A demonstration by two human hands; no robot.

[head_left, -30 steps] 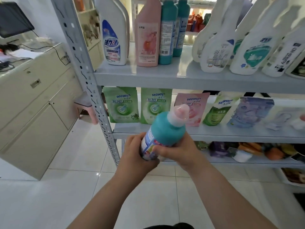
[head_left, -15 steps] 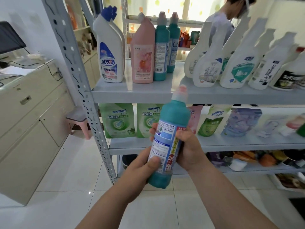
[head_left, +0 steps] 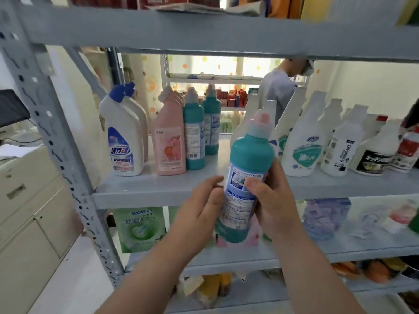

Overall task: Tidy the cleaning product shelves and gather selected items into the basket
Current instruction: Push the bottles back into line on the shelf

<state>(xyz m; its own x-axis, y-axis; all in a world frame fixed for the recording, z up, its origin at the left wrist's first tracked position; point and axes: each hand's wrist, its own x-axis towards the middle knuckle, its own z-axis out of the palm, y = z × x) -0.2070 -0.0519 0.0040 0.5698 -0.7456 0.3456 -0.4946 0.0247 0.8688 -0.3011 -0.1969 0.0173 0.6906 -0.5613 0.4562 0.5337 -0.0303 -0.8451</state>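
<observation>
Teal bottles [head_left: 194, 137] behind held bottle [head_left: 248, 168], person [head_left: 278, 87] beyond

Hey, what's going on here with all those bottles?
A person is holding a teal bottle in front of the shelf. The right hand grips it, and the left hand touches its side. Two matching teal bottles stand on the shelf beside a pink bottle.

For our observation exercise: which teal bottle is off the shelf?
The teal bottle gripped by the right hand; the other two stand on the shelf.
</observation>
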